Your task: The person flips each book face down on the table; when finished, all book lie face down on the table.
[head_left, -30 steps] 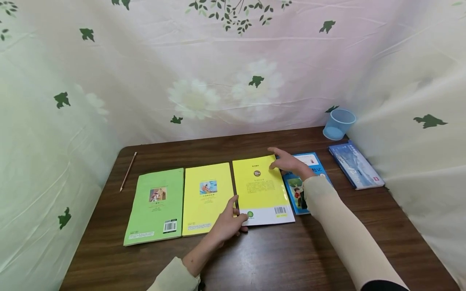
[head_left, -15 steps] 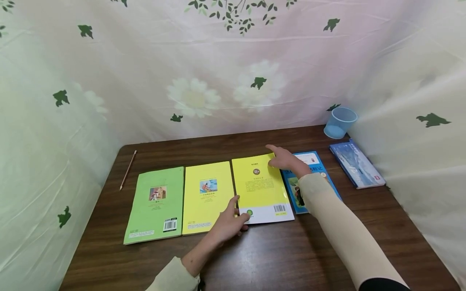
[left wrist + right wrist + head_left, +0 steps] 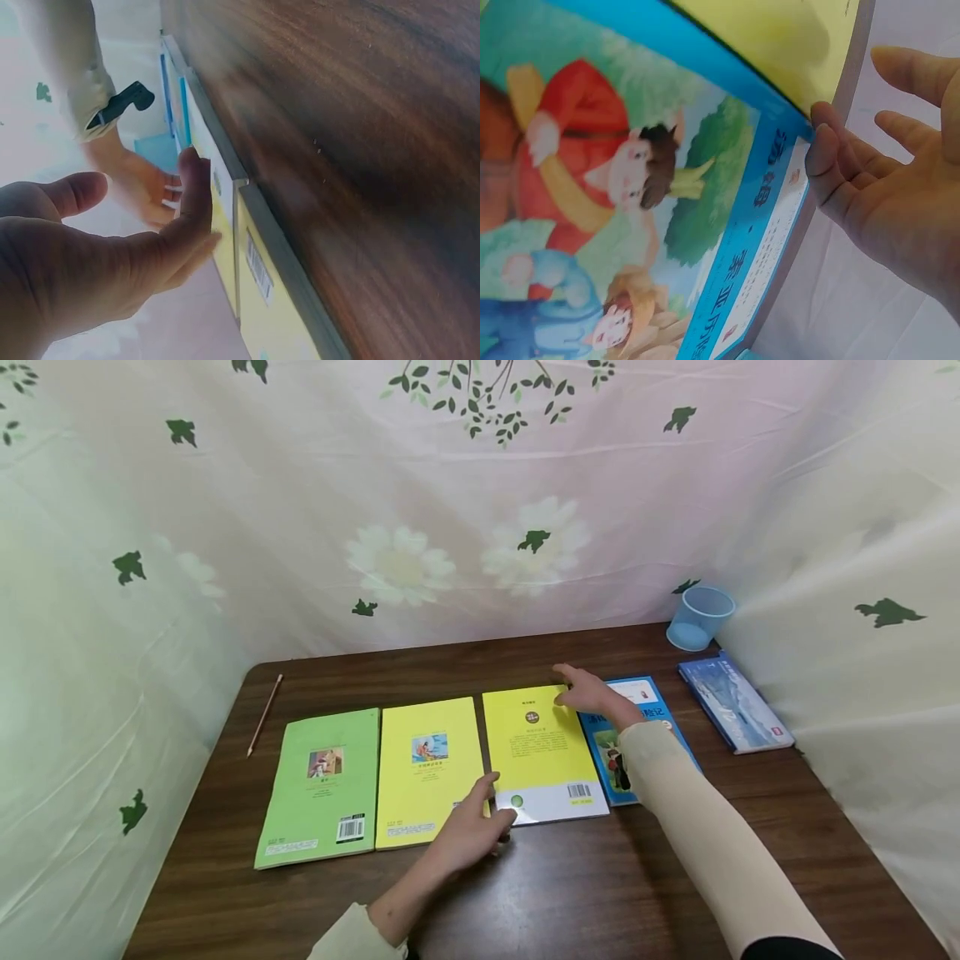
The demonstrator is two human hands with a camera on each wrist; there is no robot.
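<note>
The left hand (image 3: 468,831), fingers straight, presses the third book's (image 3: 542,752) corner at its seven o'clock; the right hand (image 3: 595,693), fingers extended, touches its one o'clock corner, overlapping the blue book (image 3: 645,714).

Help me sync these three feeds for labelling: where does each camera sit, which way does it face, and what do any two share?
Head: worn on the head, looking forward and down at the table; shows both forearms, left hand, right hand.
Left wrist: low beside the left hand, looking along the book edges; right hand beyond.
Right wrist: close over the blue book; shows right hand fingers.
Shared: the yellow book appears in head and right wrist views.
</note>
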